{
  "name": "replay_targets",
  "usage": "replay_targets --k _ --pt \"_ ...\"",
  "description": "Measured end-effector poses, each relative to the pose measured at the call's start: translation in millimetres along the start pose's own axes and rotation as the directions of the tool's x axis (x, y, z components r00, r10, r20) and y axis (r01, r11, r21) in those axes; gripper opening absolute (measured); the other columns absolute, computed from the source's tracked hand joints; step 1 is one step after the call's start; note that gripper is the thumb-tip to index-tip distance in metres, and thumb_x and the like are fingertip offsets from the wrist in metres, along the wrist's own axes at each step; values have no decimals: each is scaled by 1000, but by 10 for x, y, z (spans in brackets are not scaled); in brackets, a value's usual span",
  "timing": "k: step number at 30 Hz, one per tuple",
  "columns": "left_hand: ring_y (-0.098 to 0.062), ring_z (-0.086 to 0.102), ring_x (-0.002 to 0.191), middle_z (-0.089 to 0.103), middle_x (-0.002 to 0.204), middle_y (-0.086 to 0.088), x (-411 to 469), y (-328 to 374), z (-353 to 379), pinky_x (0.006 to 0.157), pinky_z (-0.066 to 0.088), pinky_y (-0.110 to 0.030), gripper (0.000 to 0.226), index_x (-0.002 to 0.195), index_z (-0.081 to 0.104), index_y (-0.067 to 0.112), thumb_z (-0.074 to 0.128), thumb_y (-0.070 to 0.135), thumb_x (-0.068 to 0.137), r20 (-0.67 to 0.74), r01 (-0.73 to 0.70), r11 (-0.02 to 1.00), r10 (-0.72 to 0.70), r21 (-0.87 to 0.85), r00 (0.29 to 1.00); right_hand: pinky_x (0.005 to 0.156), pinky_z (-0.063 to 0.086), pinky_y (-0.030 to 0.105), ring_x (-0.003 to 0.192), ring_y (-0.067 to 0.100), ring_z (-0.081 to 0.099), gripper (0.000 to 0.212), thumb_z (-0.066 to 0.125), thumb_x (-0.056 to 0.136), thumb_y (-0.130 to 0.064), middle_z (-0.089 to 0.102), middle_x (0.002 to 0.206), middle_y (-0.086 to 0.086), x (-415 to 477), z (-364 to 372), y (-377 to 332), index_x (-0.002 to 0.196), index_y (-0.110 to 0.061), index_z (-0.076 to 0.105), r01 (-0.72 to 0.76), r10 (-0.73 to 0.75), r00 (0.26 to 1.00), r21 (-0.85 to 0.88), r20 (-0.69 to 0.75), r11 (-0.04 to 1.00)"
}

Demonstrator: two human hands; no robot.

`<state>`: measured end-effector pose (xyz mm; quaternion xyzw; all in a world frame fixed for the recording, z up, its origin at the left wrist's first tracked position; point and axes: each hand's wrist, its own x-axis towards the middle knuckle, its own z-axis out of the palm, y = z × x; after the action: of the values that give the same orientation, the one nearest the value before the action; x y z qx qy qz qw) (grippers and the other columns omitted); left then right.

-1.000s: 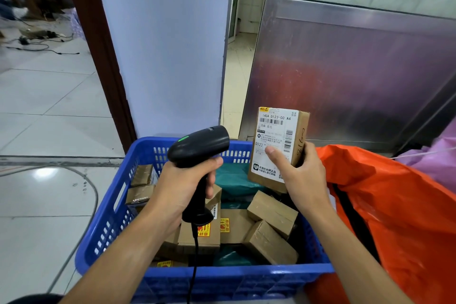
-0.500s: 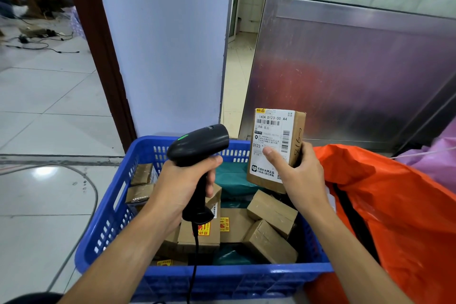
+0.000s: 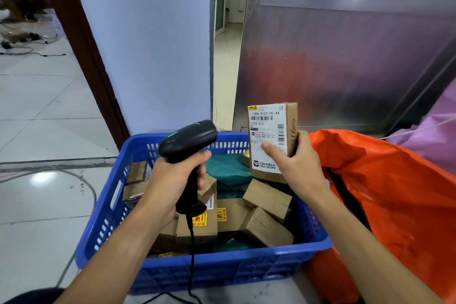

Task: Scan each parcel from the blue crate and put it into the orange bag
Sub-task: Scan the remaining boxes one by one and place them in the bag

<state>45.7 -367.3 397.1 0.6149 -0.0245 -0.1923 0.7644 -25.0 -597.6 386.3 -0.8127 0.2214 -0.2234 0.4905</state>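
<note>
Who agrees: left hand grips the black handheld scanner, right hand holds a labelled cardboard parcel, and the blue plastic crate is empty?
One error: the head view shows the blue plastic crate holding several brown cardboard boxes. The rest stands.

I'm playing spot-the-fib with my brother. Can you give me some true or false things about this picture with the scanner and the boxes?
1. The left hand holds a black scanner. True.
2. The right hand holds a labelled box. True.
3. The blue crate is empty. False: cardboard parcels and green packets lie in it.
4. The orange bag is left of the crate. False: it is on the right.
5. The labelled box is inside the bag. False: it is held up over the crate's far right corner.
</note>
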Motion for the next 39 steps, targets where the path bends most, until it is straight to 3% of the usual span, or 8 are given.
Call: replay_targets --k 8,10,17,22,26,32,35,39 --pt "-19 56 56 67 78 -10 10 -223 56 61 48 -35 13 99 69 4 71 16 94 -13 23 993 -22 115 1000 100 53 50 115 20 66 89 71 66 -53 65 124 -11 65 -651 342 143 -36 30 -209 223 974 -205 50 956" --pt "-19 55 56 66 80 -12 33 -297 109 60 47 -36 9 100 66 4 66 12 96 5 26 988 -27 151 1000 100 53 50 113 24 65 94 71 67 -48 63 127 -2 47 -810 438 146 -24 27 -246 260 965 -217 39 945" --pt "-21 57 59 66 89 -14 -21 -642 301 64 46 -40 20 109 59 -1 53 -4 91 62 141 977 -153 162 986 73 48 33 93 17 62 57 77 87 -38 62 113 0 67 -1350 847 125 -14 43 -340 332 940 -146 -73 929" --pt "-25 61 62 69 92 -16 -142 -1094 675 65 51 -39 20 117 61 -1 57 -1 98 16 212 967 -216 141 976 87 52 37 106 26 66 55 74 90 -41 69 120 7 90 -1661 1214 130 -7 59 -399 387 910 -68 -148 914" --pt "-25 68 68 71 83 -13 -213 -1367 1080 71 55 -40 21 119 62 0 65 6 99 55 226 963 -236 147 970 62 53 30 77 25 70 40 66 97 -34 76 99 13 74 -1728 1526 115 2 68 -595 598 802 81 -2 799" --pt "-25 69 63 80 90 -14 -282 -1615 1741 62 59 -38 26 110 69 4 58 28 106 79 104 964 -127 245 989 56 58 38 92 29 68 46 70 92 -44 69 112 15 17 -1798 1986 116 -4 63 -705 717 693 -140 76 696" --pt "-23 63 49 79 81 -11 -300 -1747 1972 47 53 -31 30 102 65 9 53 35 108 67 69 944 -96 323 993 49 57 35 86 25 69 49 74 91 -43 70 105 13 -26 -1826 2137 116 -2 62 -709 742 654 -221 151 670" --pt "-26 62 49 77 75 -12 -253 -1924 2131 48 52 -37 40 105 65 3 51 40 108 67 82 926 -114 367 991 49 58 34 82 23 69 43 74 94 -36 71 97 11 -7 -1903 2381 114 1 64 -702 741 651 -242 165 670"
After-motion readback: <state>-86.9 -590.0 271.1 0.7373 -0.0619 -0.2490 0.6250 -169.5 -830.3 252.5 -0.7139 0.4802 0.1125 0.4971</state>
